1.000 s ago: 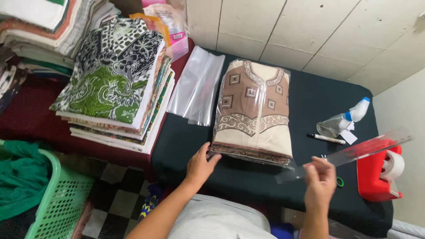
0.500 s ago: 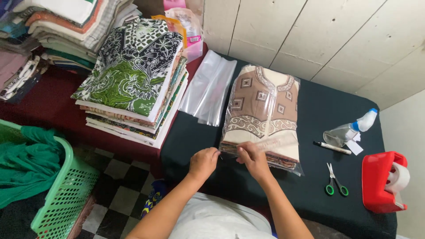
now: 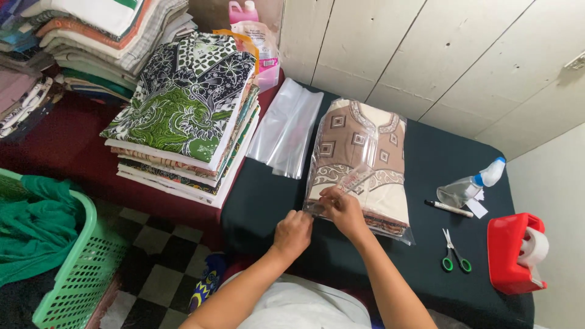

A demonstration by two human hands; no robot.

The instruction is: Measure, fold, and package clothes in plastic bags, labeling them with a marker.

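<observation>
Now both on the bagged shirt [image 3: 359,167]'s near edge: right hand [image 3: 344,210], earlier out right waving clear strip, pinching plastic; left hand [image 3: 294,231] curled alongside, grip unclear

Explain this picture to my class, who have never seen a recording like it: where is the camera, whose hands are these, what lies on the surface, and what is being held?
The camera sits on a person's head and looks down, so both arms are the wearer's own. There is no machine. The left hand and right hand pinch the near edge of a clear bag around a folded brown patterned shirt on a dark table. Beside it lie spare clear bags, a marker, green-handled scissors, a spray bottle and a red tape dispenser. To the left stand a stack of folded patterned fabrics and a green basket.
</observation>
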